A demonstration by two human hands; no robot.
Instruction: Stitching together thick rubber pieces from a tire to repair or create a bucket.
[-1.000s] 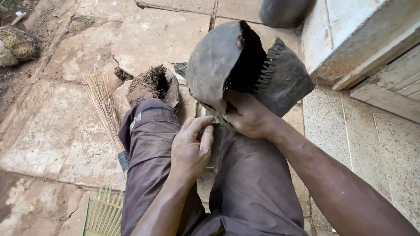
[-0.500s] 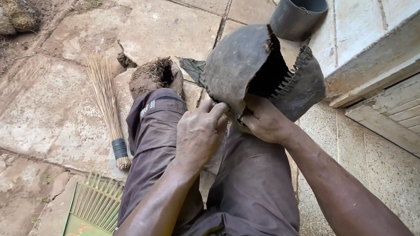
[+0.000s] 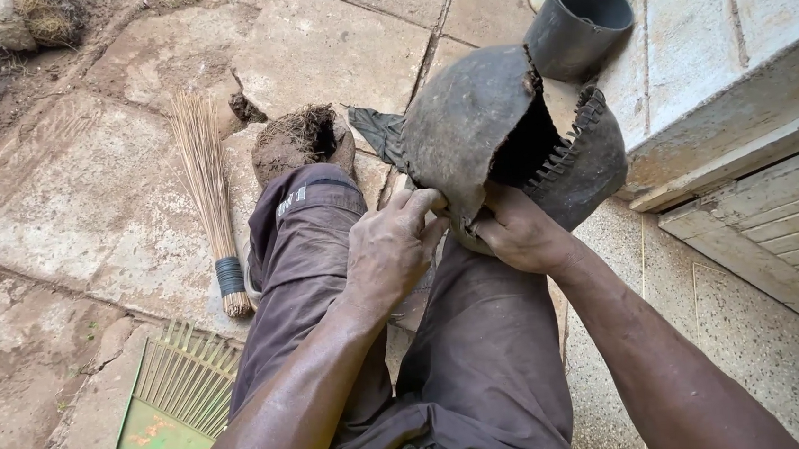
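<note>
Compared with half a second ago, both hands sit a little lower on the dark rounded shell and the left hand (image 3: 390, 252) now lies with its fingers stretched over the shell's lower edge, while the view itself shifts so the broom appears nearer the middle. This torn grey shell (image 3: 497, 141), something like an old leather ball or rubber vessel, stands on the person's knees at about 1 o'clock from the hands, and it is split by a wide gap with a row of coarse lacing (image 3: 565, 150) along the right lip. The left hand's fingers are half bent and press on the shell's rim at 11 o'clock of the gap; they grip the edge more than close fully. The right hand (image 3: 519, 234) holds the lower edge at 6 o'clock of the shell, its fingers curled under, so how tightly they close I cannot tell. As I judge it, the seam is laced only on one part and the big opening is not yet drawn together, so most of the closing work is left. At 12 o'clock stands a grey pot (image 3: 579, 25) on the stone step, at 9 o'clock lies a straw broom (image 3: 207, 192), at 7 o'clock a green rake (image 3: 172, 413), and a muddy shoe (image 3: 298, 139) is at 11 o'clock
</note>
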